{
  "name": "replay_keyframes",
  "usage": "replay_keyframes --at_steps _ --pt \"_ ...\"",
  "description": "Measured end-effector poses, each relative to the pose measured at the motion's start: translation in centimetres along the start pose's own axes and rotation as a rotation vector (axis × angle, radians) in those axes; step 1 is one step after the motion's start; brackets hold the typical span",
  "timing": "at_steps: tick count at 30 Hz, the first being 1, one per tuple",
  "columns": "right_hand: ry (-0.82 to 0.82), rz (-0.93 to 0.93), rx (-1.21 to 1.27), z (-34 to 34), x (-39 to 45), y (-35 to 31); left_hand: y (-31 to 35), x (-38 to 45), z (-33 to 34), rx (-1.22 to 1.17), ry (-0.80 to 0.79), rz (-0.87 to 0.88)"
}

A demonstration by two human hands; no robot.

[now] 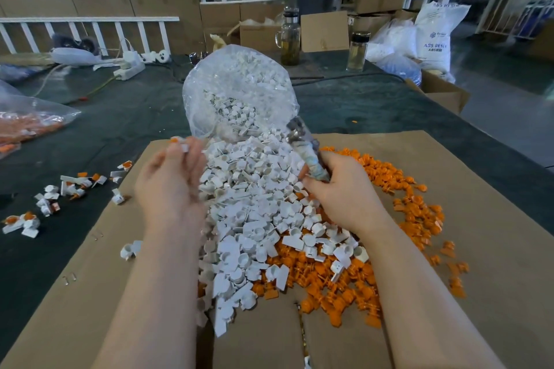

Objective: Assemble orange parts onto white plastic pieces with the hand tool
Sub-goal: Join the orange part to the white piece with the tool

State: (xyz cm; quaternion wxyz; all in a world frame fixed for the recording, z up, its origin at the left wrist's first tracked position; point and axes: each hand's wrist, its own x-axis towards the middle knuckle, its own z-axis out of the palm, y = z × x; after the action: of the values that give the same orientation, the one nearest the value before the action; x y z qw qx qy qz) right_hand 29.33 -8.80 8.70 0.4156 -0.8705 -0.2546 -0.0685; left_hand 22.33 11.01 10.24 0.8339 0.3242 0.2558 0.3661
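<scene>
Left hand (pixel 172 177) pinches 1 white-and-orange piece (pixel 180 142) in its fingers above the cardboard-covered bench (pixel 494 219). Right hand (pixel 338 189) grips the hand tool (pixel 305 153), fingers clenched round it. Likely mid-assembly; next, tool must meet piece squarely.

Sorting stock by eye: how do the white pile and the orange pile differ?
The white pile spills from the clear bag in a long central heap; the orange pile has no bag and spreads thinner to the right. White pieces lie over orange ones at the near edge. Both rest on the cardboard.
</scene>
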Motion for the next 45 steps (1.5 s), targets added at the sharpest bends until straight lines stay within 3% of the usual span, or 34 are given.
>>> replay_keyframes --at_steps 5,10,16,18,20,25,31,33,36,45 --pt "0.19 0.212 -0.159 -0.6 0.4 1.5 2.2 2.1 -2.2 -0.423 0.255 -0.079" --pt "0.161 0.406 -0.344 -1.3 0.2 2.7 2.4 2.7 -3.3 -0.568 0.387 -0.043" --pt "0.115 0.5 -0.472 -1.6 0.1 2.9 2.5 3.5 -3.5 -0.693 0.407 0.029" --pt "0.095 0.483 -0.498 -1.3 0.1 3.0 2.4 3.2 -3.2 -0.514 0.416 0.02" --pt "0.08 0.454 -0.528 -0.9 0.1 2.9 2.3 2.8 -2.7 -0.165 0.366 -0.004" --pt "0.095 0.402 -0.603 -0.1 0.2 3.1 -0.1 0.7 -0.8 0.733 -0.049 0.158" --pt "0.035 0.374 -0.582 0.2 0.4 3.2 -3.7 -0.8 -0.1 1.542 -0.616 0.519" --pt "0.01 0.376 -0.586 0.3 0.4 3.2 -4.1 -0.9 0.0 1.653 -0.669 0.557" --pt "-0.001 0.378 -0.623 0.4 0.3 3.2 -4.1 -0.7 0.1 1.677 -0.627 0.544" --pt "0.076 0.398 -0.609 0.5 0.4 3.0 -3.9 -0.6 0.1 1.561 -0.548 0.506"
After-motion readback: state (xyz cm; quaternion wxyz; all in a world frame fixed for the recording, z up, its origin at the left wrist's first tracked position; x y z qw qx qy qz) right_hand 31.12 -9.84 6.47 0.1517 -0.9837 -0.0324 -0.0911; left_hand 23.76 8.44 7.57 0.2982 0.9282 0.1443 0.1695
